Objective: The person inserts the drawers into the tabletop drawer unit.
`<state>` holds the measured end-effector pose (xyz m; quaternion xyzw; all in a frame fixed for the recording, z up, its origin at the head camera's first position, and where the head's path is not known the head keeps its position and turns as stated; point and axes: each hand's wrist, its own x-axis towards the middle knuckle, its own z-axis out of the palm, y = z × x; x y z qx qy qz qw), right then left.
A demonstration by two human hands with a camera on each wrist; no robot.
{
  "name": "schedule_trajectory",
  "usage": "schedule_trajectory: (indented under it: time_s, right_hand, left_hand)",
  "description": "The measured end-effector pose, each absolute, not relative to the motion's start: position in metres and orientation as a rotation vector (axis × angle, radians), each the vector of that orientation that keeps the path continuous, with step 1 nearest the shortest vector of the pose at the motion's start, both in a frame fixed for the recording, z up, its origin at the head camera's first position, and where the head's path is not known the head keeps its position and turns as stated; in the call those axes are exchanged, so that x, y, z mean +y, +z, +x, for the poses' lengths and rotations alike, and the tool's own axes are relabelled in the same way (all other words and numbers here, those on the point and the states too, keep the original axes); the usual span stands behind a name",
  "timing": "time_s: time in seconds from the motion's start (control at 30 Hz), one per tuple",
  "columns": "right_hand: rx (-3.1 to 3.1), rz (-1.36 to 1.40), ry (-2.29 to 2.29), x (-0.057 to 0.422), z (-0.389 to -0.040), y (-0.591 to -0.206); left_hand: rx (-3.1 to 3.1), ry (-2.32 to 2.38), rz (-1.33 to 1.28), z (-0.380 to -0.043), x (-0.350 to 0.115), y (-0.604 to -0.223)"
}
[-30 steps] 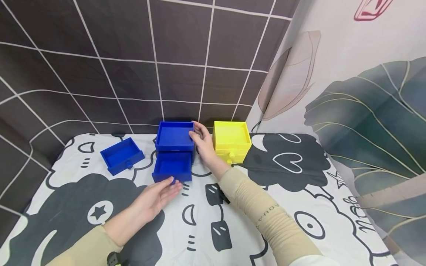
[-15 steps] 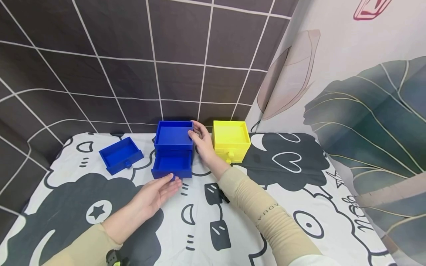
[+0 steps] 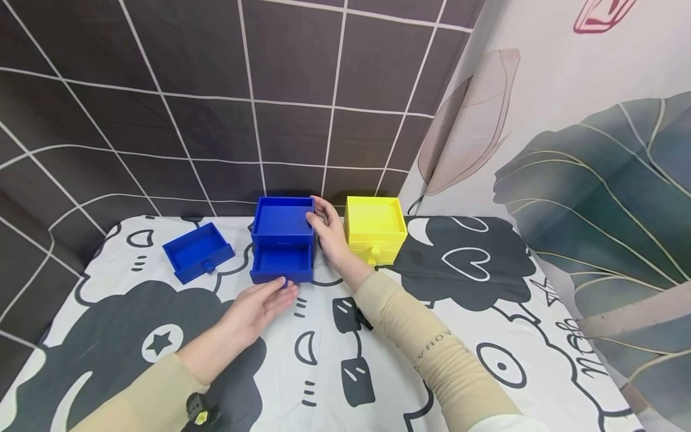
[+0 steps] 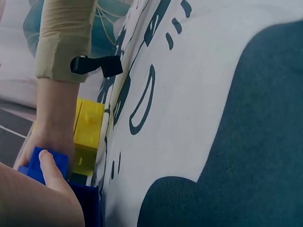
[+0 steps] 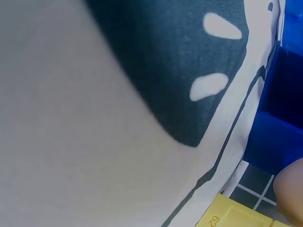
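Note:
A small blue drawer cabinet (image 3: 283,219) with a tray-like top stands against the dark backdrop. Its lower drawer (image 3: 281,277) sticks out part way at the front. My left hand (image 3: 249,312), palm turned up, pinches the drawer's front knob between thumb and fingers. On the cabinet's right side my right hand (image 3: 333,239) grips the casing, thumb on the upper rim and fingers round toward the back. The left wrist view shows my left thumb (image 4: 53,175) close over blue plastic. At the right wrist view's edge, the blue cabinet (image 5: 272,142) is only partly visible.
A loose blue drawer (image 3: 197,254) lies left of the cabinet, knob facing forward. To the right, close to my right hand, stands a yellow drawer cabinet (image 3: 375,217) with knobs in front. Everything sits on a patterned black-and-white cloth (image 3: 291,384) before a dark gridded backdrop (image 3: 291,60).
The lower blue drawer has slid farther back into the cabinet, my left hand moving forward with it. My right hand keeps its place on the casing.

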<state>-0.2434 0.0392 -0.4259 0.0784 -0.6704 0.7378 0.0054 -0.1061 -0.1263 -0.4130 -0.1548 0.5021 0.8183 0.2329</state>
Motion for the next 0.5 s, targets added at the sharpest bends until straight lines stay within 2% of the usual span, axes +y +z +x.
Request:
schedule_trajectory:
  time_s: [0.5]
  right_hand:
    - [-2.095, 0.241, 2.301, 0.039, -0.245, -0.427]
  left_hand:
    - [1.436, 2.249, -0.411, -0.123, -0.128, -0.411]
